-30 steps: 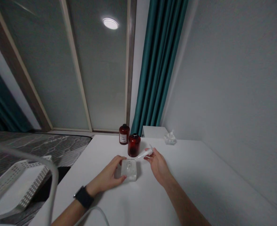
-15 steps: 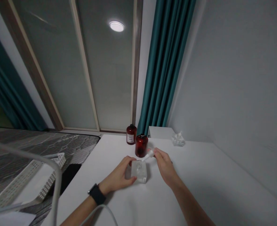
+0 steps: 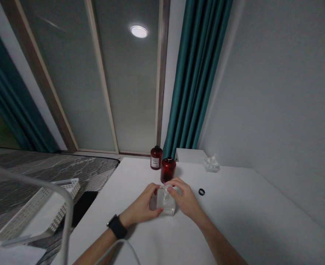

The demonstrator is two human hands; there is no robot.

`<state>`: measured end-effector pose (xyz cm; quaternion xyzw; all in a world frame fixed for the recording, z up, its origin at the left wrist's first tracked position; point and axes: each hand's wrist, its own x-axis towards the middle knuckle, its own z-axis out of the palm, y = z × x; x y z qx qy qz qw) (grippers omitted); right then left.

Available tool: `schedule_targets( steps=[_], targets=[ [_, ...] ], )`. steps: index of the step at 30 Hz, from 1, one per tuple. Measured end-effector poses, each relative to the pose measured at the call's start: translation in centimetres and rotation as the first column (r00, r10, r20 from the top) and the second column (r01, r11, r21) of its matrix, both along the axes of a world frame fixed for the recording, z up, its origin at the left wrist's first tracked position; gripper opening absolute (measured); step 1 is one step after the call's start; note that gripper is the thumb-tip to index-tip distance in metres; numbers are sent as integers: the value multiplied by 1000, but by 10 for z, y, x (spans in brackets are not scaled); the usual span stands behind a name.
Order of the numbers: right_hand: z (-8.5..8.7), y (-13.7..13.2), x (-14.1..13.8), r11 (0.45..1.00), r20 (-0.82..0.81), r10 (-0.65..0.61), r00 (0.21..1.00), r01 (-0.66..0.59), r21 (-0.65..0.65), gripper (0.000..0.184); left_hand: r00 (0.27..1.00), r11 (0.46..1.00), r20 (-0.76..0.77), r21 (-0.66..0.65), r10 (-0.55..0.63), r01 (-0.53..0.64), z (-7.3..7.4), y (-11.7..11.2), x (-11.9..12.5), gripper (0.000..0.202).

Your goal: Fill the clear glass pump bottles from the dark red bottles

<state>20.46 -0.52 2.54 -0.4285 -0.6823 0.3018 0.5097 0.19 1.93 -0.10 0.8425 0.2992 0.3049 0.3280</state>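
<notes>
Left hand (image 3: 141, 207) is cupping, fingers spread, a clear square glass bottle (image 3: 166, 206) standing on the white worktop (image 3: 234, 213) at lower centre; right hand (image 3: 186, 197) is pinching its neck, fingers nearly closed; the glass is judged heavy, stiff, slippery and fragile, safest held by its flat sides; black ring (image 3: 201, 191) is lying at right

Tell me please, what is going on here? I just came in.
A person is working at a white table with bare hands. The left hand holds a clear square container at its side, and the right hand is at its top. Two dark red bottles stand behind it, and a black ring lies to the right.
</notes>
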Motion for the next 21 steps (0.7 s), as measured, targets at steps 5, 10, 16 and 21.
schedule_targets(
  steps=[5, 10, 16, 21],
  targets=[
    [-7, 0, 0, 1000, 3, -12, 1000, 12, -10, 18, 1000, 1000, 6, -7, -1, 1, 0, 0, 0, 55],
    [-17, -4, 0, 999, 13, -36, 999, 36, -35, 19, 1000, 1000, 0, -9, -6, 6, 1, 0, 0, 58],
    [-28, -10, -1, 998, 4, -40, 999, 41, -43, 31, 1000, 1000, 6, 0, -13, 13, 2, -1, -1, 58],
    [-29, -15, 3, 1000, 69, -6, 998, 8, -26, 43, 1000, 1000, 3, 3, -23, 23, 3, 0, -1, 56]
  ],
)
